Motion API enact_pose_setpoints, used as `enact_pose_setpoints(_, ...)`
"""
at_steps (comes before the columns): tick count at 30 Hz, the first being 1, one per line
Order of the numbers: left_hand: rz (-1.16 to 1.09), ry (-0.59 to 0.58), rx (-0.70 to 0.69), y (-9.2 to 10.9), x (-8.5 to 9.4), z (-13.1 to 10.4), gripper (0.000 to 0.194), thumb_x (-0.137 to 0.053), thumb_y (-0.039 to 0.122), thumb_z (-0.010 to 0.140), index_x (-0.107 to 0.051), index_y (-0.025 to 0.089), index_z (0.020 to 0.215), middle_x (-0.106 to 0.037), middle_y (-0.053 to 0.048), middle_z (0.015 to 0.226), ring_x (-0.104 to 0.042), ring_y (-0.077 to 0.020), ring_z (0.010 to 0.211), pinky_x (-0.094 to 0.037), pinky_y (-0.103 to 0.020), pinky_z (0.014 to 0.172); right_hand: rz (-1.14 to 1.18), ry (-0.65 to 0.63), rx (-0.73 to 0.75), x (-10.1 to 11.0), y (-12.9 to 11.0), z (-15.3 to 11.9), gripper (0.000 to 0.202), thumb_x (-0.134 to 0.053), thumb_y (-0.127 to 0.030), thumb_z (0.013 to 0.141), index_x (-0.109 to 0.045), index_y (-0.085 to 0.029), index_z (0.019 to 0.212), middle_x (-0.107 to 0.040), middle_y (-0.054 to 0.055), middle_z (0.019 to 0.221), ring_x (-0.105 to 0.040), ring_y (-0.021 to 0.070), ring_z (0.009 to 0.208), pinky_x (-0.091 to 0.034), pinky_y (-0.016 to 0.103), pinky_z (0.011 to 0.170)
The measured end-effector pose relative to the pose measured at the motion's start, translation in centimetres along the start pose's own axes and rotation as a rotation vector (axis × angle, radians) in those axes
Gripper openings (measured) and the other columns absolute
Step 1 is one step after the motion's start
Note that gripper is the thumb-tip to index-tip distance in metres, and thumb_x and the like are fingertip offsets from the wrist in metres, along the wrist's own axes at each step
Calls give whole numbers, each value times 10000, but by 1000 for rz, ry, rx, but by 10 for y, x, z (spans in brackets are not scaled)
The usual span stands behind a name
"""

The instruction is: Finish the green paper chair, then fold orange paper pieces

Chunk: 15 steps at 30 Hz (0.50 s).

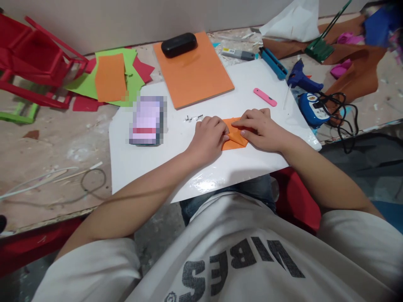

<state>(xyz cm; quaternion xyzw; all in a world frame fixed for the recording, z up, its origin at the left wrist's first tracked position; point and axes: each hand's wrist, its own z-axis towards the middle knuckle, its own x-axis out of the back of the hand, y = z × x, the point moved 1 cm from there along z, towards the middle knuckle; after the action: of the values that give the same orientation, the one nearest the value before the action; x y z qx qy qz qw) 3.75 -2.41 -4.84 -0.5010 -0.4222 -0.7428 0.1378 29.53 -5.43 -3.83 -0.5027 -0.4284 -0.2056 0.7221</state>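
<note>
The left hand's fingers (224, 133) are curled at the left edge of a small folded piece of orange paper (234, 144), just right of the centre of the frame. Whether they pinch the paper or only press it down cannot be told. The right hand (258, 129) comes in from the other side, palm down, its index finger and thumb apart, their tips resting on the paper's right part. The paper thus lies between the two hands, its folded layers showing in the gap and its lower edge uncovered below the fingertips.

Under it spreads a glossy white sheet (189, 167). Small dark and silvery bits (192, 118) lie just above the left hand, and a slim pink plastic cutter-like piece (265, 97) lies above the right. At centre left is a phone with a blurred screen (147, 119). In the upper middle, a black oblong case (179, 45) rests on a flat orange rectangular board (201, 77). At the upper right lies a dark blue glue gun (304, 77).
</note>
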Motion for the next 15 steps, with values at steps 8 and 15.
enact_pose_setpoints(8,26,-13,-24,3,0,-2,86,-605,237,1162,-687,243,1139,-742,-144,1268,-619,-367,1229,-500,-554,1064,-13,-16,12,-3,4,0,500,-546,-397,1138,-885,-324,1497,-766,138,1210,-651,383,1191,-350,627,1119)
enact_pose_setpoints(15,-28,-103,64,9,13,2,83,-659,287,1151,-692,235,1095,-742,-129,1241,-622,-356,1238,-477,-554,1119,-58,-68,-12,0,-3,0,562,-498,-389,1140,-858,-271,1555,-748,161,1195,-619,388,1177,-336,620,1099)
